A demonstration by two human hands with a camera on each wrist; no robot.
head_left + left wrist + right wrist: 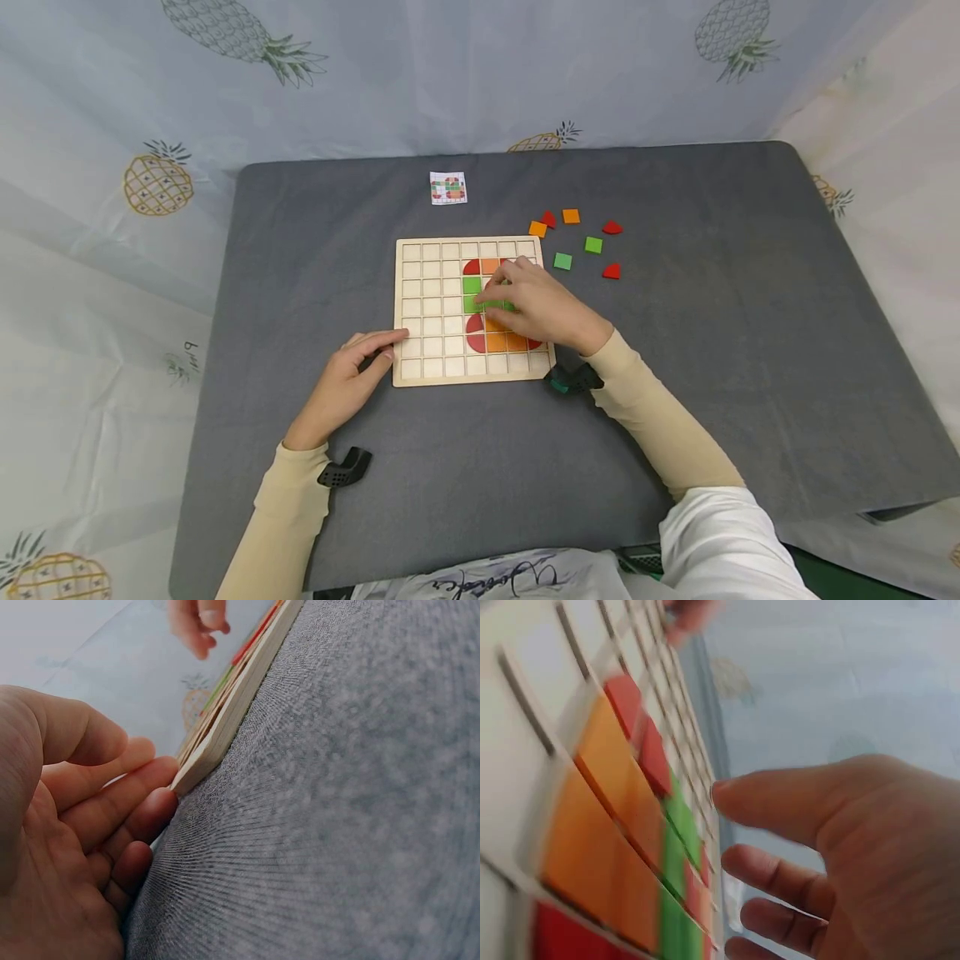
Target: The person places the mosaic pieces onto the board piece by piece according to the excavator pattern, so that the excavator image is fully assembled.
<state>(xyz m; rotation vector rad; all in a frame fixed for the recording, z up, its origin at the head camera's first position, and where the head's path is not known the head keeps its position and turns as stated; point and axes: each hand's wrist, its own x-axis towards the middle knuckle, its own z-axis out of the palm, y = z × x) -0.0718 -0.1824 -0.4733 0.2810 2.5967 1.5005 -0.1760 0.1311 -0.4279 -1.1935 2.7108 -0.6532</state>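
Observation:
A wooden grid board (432,287) lies flat on the table, with red rounded-corner pieces (476,342), orange squares (497,342) and green squares (471,285) set in its right part. My left hand (341,383) rests at the board's left edge; in the left wrist view its fingertips touch the wooden rim (217,739). Above the filled cells hovers my right hand (543,304), hiding some of the pieces. Thumb and fingers of the right hand (855,825) are apart in the right wrist view, and no piece shows between them.
Loose pieces lie beyond the board's upper right corner: orange squares (571,216), green squares (593,245) and red pieces (612,272). A small card (448,188) with a coloured grid pattern lies behind the board. Grey cloth covers the table (750,333).

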